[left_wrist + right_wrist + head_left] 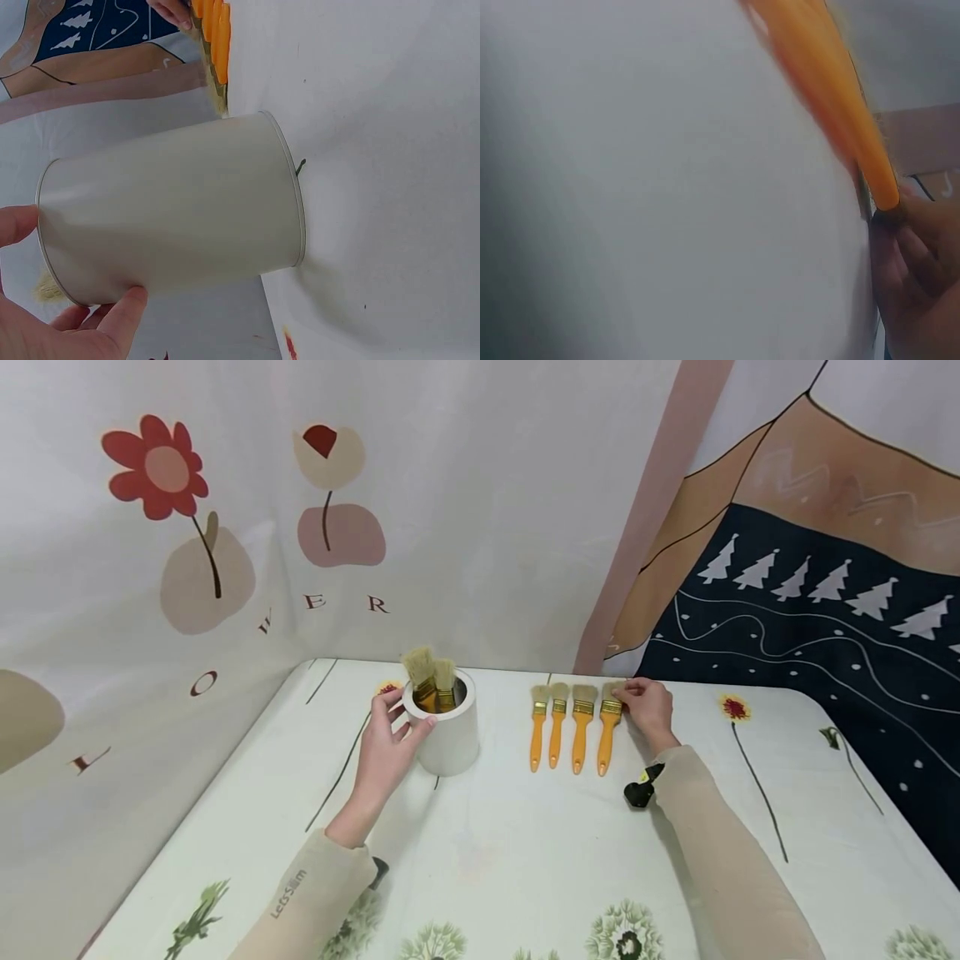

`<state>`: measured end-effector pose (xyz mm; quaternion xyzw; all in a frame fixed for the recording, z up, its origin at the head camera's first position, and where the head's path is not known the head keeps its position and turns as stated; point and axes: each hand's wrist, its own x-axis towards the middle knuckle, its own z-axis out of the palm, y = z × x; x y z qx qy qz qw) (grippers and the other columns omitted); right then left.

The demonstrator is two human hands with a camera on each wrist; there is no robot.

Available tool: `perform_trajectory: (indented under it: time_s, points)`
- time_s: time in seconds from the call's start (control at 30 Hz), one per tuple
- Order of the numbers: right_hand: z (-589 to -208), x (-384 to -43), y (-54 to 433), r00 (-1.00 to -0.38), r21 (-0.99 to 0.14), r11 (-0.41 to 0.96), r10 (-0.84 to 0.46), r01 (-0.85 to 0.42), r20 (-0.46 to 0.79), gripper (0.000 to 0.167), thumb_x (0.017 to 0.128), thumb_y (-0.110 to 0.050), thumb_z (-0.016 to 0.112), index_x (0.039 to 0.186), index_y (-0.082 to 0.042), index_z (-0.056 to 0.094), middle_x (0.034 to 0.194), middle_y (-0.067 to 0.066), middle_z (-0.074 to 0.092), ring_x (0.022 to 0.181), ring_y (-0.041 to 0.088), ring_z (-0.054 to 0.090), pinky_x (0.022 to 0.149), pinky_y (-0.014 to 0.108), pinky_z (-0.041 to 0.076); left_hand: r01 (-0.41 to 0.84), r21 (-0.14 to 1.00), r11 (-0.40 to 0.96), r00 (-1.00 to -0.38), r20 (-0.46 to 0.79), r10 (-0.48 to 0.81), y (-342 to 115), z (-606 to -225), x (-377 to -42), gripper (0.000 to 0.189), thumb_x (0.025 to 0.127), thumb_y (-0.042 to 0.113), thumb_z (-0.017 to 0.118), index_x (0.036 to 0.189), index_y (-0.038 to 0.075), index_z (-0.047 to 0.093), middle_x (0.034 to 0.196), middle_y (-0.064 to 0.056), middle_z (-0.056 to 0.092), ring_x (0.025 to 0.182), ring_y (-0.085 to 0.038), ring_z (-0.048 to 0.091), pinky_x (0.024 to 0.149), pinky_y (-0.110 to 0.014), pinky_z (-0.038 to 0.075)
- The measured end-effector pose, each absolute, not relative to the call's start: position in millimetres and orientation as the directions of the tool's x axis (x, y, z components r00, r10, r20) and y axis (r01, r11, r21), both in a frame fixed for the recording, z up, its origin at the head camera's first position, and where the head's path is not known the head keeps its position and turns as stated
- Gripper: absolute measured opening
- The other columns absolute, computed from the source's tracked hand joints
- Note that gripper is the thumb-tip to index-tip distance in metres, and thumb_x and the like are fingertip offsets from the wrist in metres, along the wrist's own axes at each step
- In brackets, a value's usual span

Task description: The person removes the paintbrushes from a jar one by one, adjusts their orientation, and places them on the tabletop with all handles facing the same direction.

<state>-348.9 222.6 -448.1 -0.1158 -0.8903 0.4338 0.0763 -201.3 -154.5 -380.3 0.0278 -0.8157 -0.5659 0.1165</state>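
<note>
Grips the white can (453, 747) from nine o'clock with the left hand (386, 747), with thumb and fingers curved about its upper edge, only as wide apart as needed. Pinches the rightmost brush (606, 743) near its bristles with the right hand (648, 710), from two o'clock. Has that brush at three o'clock from the can, in a row with three other brushes (580, 731) on the table (510, 860), handles toward six. Shows two more brushes (420, 668) inside the can, bristles toward twelve.

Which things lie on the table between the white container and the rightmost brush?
In the head view, three orange-handled brushes lie between the container and that rightmost brush; nearer the container, the tabletop is bare.
</note>
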Motion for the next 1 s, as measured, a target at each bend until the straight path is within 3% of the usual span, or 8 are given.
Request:
perform_trajectory:
  time_s: [0.33,0.5,0.63,1.0]
  points:
    - [-440,-345,223,-0.961,-0.796,0.597,0.268,0.106,0.073,0.028,0.096,-0.016,0.067,0.118,0.0,0.067,0.115,0.02,0.069,0.103,0.03,0.065,0.072,0.015,0.051,0.083,0.928,0.362,-0.972,0.156,-0.176,-154,-379,-202,0.069,0.093,0.023,0.071,0.147,0.002,0.032,0.156,-0.018,0.037,0.145,-0.035,0.04,0.117,-0.045,0.045]
    - [-433,-344,221,-0.963,-0.83,0.553,0.254,0.071,0.086,0.028,0.097,-0.012,0.064,0.122,0.0,0.065,0.121,0.019,0.067,0.11,0.031,0.064,0.089,0.032,0.059,0.087,0.929,0.36,-0.971,0.161,-0.18,-154,-379,-203,0.068,0.093,0.022,0.071,0.146,0.001,0.033,0.156,-0.019,0.037,0.144,-0.037,0.04,0.117,-0.047,0.044]
    - [-426,-343,217,-0.96,-0.84,0.543,0.243,0.018,0.137,0.028,0.097,-0.011,0.064,0.122,0.001,0.065,0.121,0.021,0.068,0.114,0.033,0.064,0.099,0.043,0.057,0.101,0.93,0.355,-0.969,0.173,-0.179,-155,-380,-203,0.067,0.093,0.021,0.07,0.145,0.0,0.034,0.156,-0.019,0.037,0.144,-0.038,0.039,0.117,-0.049,0.043]
    - [-408,-341,200,-0.97,-0.855,0.516,0.182,-0.043,0.159,0.03,0.099,-0.016,0.063,0.125,-0.002,0.065,0.128,0.019,0.066,0.121,0.034,0.062,0.106,0.044,0.055,0.092,0.932,0.351,-0.971,0.162,-0.177,-154,-380,-201,0.067,0.093,0.021,0.07,0.146,0.002,0.033,0.156,-0.018,0.037,0.144,-0.036,0.04,0.117,-0.048,0.044]
